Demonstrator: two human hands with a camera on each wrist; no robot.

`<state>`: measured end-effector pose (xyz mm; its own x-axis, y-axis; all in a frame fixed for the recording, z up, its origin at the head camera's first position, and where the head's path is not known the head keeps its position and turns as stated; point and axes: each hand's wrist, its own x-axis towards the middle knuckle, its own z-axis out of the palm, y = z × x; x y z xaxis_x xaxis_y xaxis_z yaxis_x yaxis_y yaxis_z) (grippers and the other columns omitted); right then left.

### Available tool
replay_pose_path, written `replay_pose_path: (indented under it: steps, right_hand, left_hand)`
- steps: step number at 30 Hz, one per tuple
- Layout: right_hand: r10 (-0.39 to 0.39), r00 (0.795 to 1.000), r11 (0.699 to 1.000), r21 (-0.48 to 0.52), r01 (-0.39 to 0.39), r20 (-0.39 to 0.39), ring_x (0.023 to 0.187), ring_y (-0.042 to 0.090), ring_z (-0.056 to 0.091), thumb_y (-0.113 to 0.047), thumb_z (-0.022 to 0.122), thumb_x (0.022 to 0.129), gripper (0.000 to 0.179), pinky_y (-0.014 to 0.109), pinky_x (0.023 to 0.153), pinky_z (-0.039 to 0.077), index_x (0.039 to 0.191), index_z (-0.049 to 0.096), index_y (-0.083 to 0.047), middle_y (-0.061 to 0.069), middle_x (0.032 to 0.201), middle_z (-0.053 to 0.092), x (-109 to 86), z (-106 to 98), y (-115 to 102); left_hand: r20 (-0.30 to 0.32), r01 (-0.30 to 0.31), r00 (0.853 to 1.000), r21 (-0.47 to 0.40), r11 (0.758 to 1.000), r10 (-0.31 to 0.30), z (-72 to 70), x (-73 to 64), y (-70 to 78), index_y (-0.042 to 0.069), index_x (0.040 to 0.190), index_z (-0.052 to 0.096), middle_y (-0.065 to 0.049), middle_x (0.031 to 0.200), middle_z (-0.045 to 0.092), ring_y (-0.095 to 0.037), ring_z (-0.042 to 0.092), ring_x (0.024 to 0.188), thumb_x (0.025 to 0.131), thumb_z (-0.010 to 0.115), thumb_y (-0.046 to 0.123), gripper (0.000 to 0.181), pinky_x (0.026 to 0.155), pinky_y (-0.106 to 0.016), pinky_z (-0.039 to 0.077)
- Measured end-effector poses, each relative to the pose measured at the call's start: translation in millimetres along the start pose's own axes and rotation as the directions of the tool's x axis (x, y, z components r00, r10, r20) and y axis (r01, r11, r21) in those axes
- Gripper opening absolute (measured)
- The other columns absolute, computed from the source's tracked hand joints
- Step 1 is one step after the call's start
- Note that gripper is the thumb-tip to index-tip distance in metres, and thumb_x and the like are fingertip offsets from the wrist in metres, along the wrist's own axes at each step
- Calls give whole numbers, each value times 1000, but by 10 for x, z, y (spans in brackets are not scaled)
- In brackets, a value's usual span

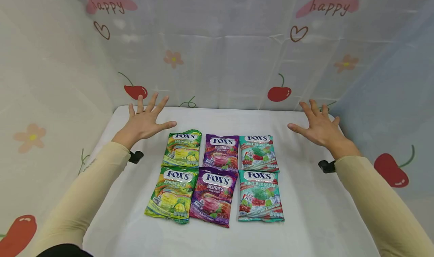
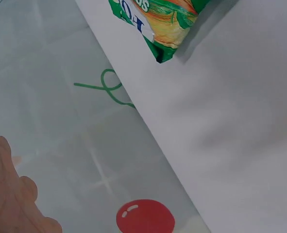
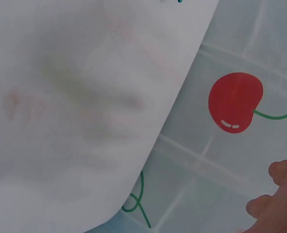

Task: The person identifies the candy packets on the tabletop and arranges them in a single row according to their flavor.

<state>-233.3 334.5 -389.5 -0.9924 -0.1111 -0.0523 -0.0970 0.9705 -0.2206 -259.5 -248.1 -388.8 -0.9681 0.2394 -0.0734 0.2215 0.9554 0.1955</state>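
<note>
Both hands hover with fingers spread and nothing held. In the head view my left hand (image 1: 145,123) is up and left of the candy bags, and my right hand (image 1: 318,127) is up and right of them. Two rows of bags lie flat: green Spring Tea bags (image 1: 182,149) (image 1: 173,193) at the left, purple Berries bags (image 1: 221,151) (image 1: 213,196) in the middle, teal Mint Blossom bags (image 1: 259,153) (image 1: 260,196) at the right. Nearest the left hand is the back green bag, whose corner shows in the left wrist view. Neither hand touches a bag.
The bags lie on a white table (image 1: 217,240). Pale curtains (image 1: 217,72) printed with cherries, flowers and hearts stand behind it and at both sides. A small black wrist camera (image 1: 136,157) sits on the left wrist, another black camera (image 1: 326,166) on the right.
</note>
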Motion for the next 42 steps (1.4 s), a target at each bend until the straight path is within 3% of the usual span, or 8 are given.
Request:
replay_pose_path:
  steps: [9, 16, 25, 29, 35, 42]
  right_hand:
    - [-3, 1000, 1000, 16, 3, 1, 149, 64, -11, -79, 47, 92, 106, 94, 100, -3, 167, 0, -21, 21, 172, -11, 0, 1, -1]
    - [-7, 1000, 1000, 30, 7, -8, 150, 63, -11, -79, 48, 92, 107, 94, 100, -3, 167, 0, -21, 20, 172, -11, -13, 30, -28]
    - [-19, 1000, 999, 50, 19, -13, 152, 62, -4, -78, 49, 92, 105, 91, 105, -1, 167, 4, -21, 20, 173, -5, -45, 33, -218]
    - [-30, 1000, 995, 90, 30, -7, 154, 58, 1, -74, 51, 93, 102, 89, 108, 3, 167, 6, -21, 20, 173, -3, -50, 47, -321]
    - [-50, 999, 981, 188, 53, -18, 155, 50, 13, -70, 54, 95, 98, 84, 114, 11, 167, 9, -21, 19, 174, 3, -39, 89, -463]
    - [-76, 996, 944, 319, 86, -43, 155, 46, 21, -66, 56, 96, 93, 76, 118, 22, 167, 13, -25, 13, 174, 14, -22, 141, -637]
  left_hand:
    - [14, 5, 1000, -20, 1000, -4, -2, -9, -49, 44, 161, -15, 2, 169, -29, -46, -36, 148, 86, 38, 90, 102, 109, -80, -23]
    - [-8, -12, 1000, -11, 1000, 12, -19, -23, -29, 43, 162, -13, -2, 172, -24, -46, -34, 150, 86, 40, 90, 103, 109, -81, -23]
    - [5, -21, 1000, -56, 998, 21, -18, -35, 22, 43, 163, -11, -4, 172, -20, -50, -26, 152, 88, 39, 89, 101, 110, -81, -21]
    - [0, -22, 1000, -102, 995, 22, -2, -49, 44, 43, 163, -7, -3, 174, -17, -53, -15, 154, 89, 42, 87, 100, 114, -82, -12]
    - [28, -23, 999, -170, 985, 28, 48, -71, 82, 36, 166, 9, -9, 175, 3, -50, 13, 157, 90, 43, 84, 97, 117, -80, 14]
    - [15, -18, 1000, -265, 964, 23, 162, -140, 70, 35, 166, 20, -8, 173, 19, -42, 22, 157, 95, 45, 77, 86, 117, -77, 23]
